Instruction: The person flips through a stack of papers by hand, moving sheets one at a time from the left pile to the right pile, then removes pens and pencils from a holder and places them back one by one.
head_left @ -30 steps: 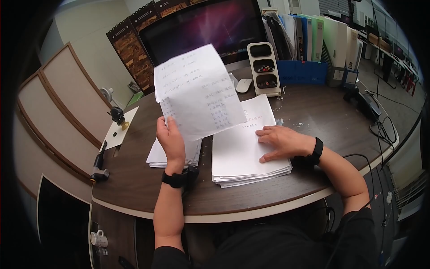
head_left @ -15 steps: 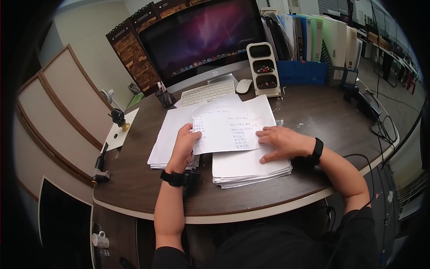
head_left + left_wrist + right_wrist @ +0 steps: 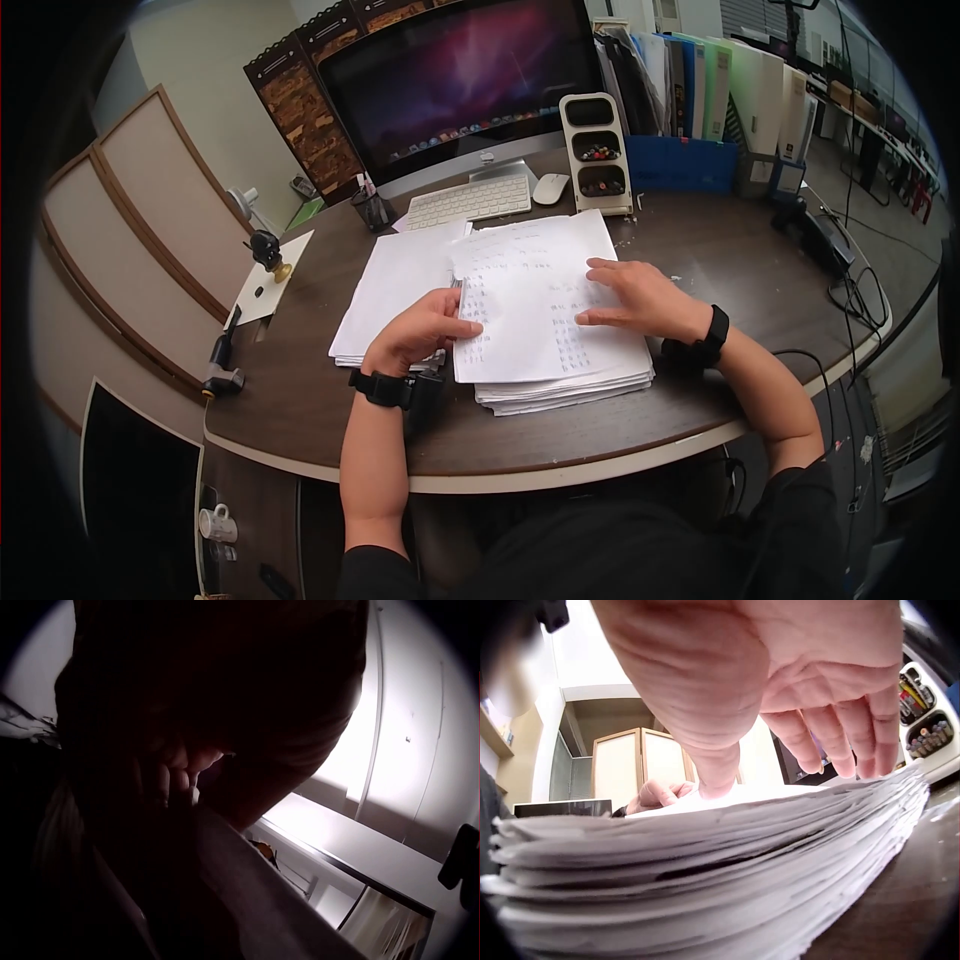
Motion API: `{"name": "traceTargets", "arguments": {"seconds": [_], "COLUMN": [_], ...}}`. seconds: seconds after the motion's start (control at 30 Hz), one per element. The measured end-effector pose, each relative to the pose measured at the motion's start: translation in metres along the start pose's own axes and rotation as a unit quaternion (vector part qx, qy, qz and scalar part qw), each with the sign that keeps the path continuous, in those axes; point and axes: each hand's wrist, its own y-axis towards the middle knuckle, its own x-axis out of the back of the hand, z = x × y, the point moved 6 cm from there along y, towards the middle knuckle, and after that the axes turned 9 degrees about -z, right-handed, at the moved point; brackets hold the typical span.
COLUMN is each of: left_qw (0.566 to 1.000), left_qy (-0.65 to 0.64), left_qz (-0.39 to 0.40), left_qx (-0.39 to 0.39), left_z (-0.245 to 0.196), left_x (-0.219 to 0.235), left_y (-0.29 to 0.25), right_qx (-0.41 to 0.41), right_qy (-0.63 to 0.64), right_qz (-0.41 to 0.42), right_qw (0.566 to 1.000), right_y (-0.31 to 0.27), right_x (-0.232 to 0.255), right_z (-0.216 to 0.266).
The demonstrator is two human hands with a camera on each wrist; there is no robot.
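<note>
Two bare hands are working over one white paper sheet with blue handwriting, which is lying on top of the thick white paper stack on the dark brown wooden desk. Blue marks are running down the sheet in columns at its left and right, with fainter lines near its top; they are showing too small to read. A small apple-shaped logo is sitting on the silver strip below the screen of the black-framed monitor, and the lettering on the upright white, green and blue binders is staying illegible at this size.

The left hand is gripping the sheet at its left edge — the thumb is lying on top and the other fingers are curling at the edge. The right hand is holding nothing; its fingers are spreading loosely, thumb apart from the rest, and are resting on the right part of the sheet. The hands are keeping apart, one at each side of the sheet.

A second white paper stack is lying just left of the first. Behind the stacks, a white keyboard and a white mouse are lying before the monitor, and a cream plastic organiser with dark compartments is standing beside the mouse — small coloured items are filling two compartments.
</note>
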Motion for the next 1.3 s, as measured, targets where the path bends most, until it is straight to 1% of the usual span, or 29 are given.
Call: {"name": "traceTargets", "arguments": {"seconds": [0.03,0.1,0.13,0.17,0.2,0.23,0.27,0.3,0.33,0.37,0.4,0.43,0.5,0.53,0.57,0.6,0.63,0.7,0.73,0.8,0.9,0.97,1.1,1.13,1.17,1.2,1.23,1.27,1.3], "left_qw": [1.000,0.997,0.997,0.996,0.995,0.995,0.995,0.992,0.992,0.986,0.977,0.977,0.964,0.964,0.951,0.934,0.934,0.882,0.882,0.812,0.801,0.798,0.795,0.795,0.798,0.801,0.801,0.804,0.806], "left_qy": [0.001,0.059,0.060,0.068,0.076,0.075,0.072,0.069,0.069,0.110,0.152,0.152,0.214,0.215,0.261,0.307,0.307,0.409,0.409,0.503,0.509,0.511,0.508,0.507,0.514,0.519,0.518,0.511,0.505], "left_qz": [0.000,0.031,0.031,0.021,0.012,0.012,-0.039,-0.089,-0.089,-0.110,-0.131,-0.131,-0.131,-0.130,-0.154,-0.177,-0.177,-0.225,-0.225,-0.274,-0.296,-0.301,-0.311,-0.312,-0.303,-0.292,-0.293,-0.290,-0.288], "left_qx": [0.000,0.025,0.024,0.046,0.068,0.069,0.065,0.062,0.063,0.066,0.069,0.070,0.086,0.085,0.065,0.046,0.046,-0.066,-0.065,-0.112,-0.109,-0.111,-0.116,-0.116,-0.088,-0.060,-0.060,-0.085,-0.112], "left_z": [0.000,0.005,0.004,0.005,0.008,0.012,0.017,0.021,0.021,0.021,0.020,0.018,0.015,0.014,0.011,0.008,0.012,0.010,0.013,0.010,0.009,0.008,0.008,0.005,0.004,0.005,0.007,0.007,0.006], "left_x": [0.000,-0.003,-0.003,-0.003,-0.003,-0.003,0.002,0.007,0.006,0.008,0.010,0.007,0.001,-0.002,-0.002,-0.001,-0.001,0.002,0.001,0.000,-0.004,-0.006,-0.005,-0.006,-0.007,-0.008,-0.007,-0.007,-0.008], "left_y": [-0.001,-0.002,-0.001,0.001,0.002,0.005,0.011,0.014,0.015,0.015,0.014,0.012,0.008,0.008,0.008,0.008,0.009,0.013,0.016,0.016,0.015,0.015,0.014,0.013,0.013,0.014,0.015,0.015,0.015], "right_qx": [0.003,0.006,-0.014,-0.034,-0.033,-0.048,-0.064,-0.064,-0.046,-0.026,-0.026,-0.036,-0.046,-0.079,-0.111,-0.111,-0.114,-0.117,-0.128,-0.138,-0.129,-0.095,-0.073,-0.031,0.011,0.012,0.001,-0.010,-0.010], "right_qy": [-0.010,-0.021,-0.008,0.004,0.004,0.004,0.003,0.004,-0.011,-0.027,-0.026,-0.037,-0.048,-0.048,-0.048,-0.048,-0.049,-0.050,-0.039,-0.028,-0.033,-0.056,-0.057,-0.061,-0.065,-0.066,-0.069,-0.072,-0.072], "right_qz": [-0.009,-0.020,0.005,0.029,0.029,0.055,0.082,0.082,0.060,0.038,0.038,0.053,0.067,0.083,0.099,0.099,0.081,0.063,0.074,0.085,0.070,0.029,0.041,0.063,0.085,0.086,0.131,0.176,0.177], "right_qw": [1.000,1.000,1.000,0.999,0.999,0.997,0.995,0.995,0.997,0.999,0.999,0.997,0.996,0.992,0.988,0.988,0.989,0.990,0.988,0.986,0.989,0.993,0.995,0.996,0.994,0.994,0.989,0.982,0.982], "right_y": [-0.002,-0.002,-0.001,-0.001,0.001,0.002,0.001,-0.001,-0.002,-0.003,-0.003,-0.002,-0.001,0.000,-0.001,-0.002,-0.004,-0.004,-0.004,-0.004,-0.004,-0.004,-0.002,-0.002,-0.003,-0.003,-0.003,-0.005,-0.005], "right_x": [-0.002,-0.001,-0.002,-0.003,-0.001,-0.001,-0.003,-0.006,-0.008,-0.008,-0.008,-0.009,-0.006,-0.005,-0.006,-0.007,-0.008,-0.007,-0.007,-0.007,-0.007,-0.002,-0.005,-0.010,-0.013,-0.013,-0.015,-0.018,-0.016], "right_z": [-0.001,-0.001,-0.001,-0.002,0.000,0.001,0.000,-0.002,-0.003,-0.003,-0.004,-0.005,-0.004,-0.005,-0.007,-0.008,-0.010,-0.011,-0.011,-0.009,-0.007,-0.004,0.001,0.006,0.011,0.012,0.015,0.017,0.019]}}
